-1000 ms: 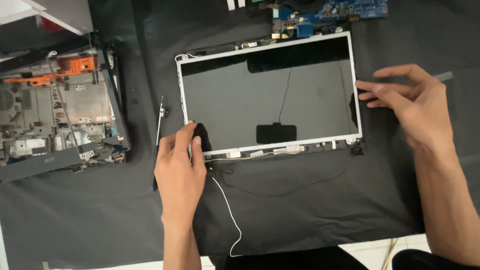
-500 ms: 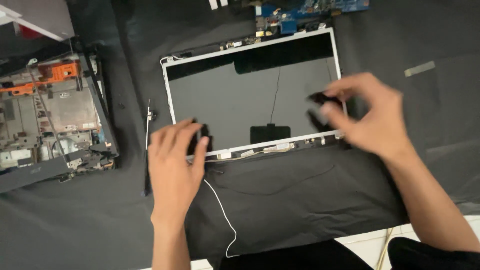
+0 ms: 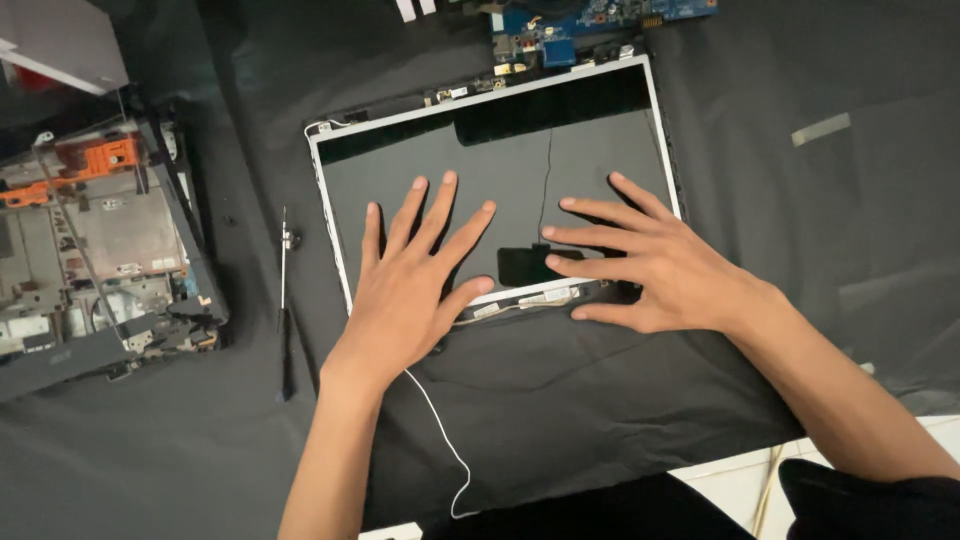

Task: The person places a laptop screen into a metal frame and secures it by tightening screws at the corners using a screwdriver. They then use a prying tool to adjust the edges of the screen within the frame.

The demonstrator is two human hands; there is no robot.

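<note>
A bare laptop screen panel (image 3: 560, 140) with a thin silver frame lies flat on a black cloth. My left hand (image 3: 410, 280) rests palm down on the panel's lower left part, fingers spread. My right hand (image 3: 650, 265) lies flat on the lower right part, fingers spread and pointing left. Neither hand holds anything. A thin dark cable runs down the glass to a small black patch (image 3: 520, 265) between my hands. A white wire (image 3: 440, 430) trails from the panel's lower edge toward me.
An opened laptop base (image 3: 90, 260) with an orange part sits at the left. A screwdriver (image 3: 285, 300) lies between it and the panel. A blue circuit board (image 3: 600, 20) lies past the panel's far edge. A piece of tape (image 3: 820, 128) sticks to the cloth at the right.
Both hands moved from the panel's lower corner and right edge onto its glass and now lie flat with fingers spread. The view shifted, so the panel appears further right.
</note>
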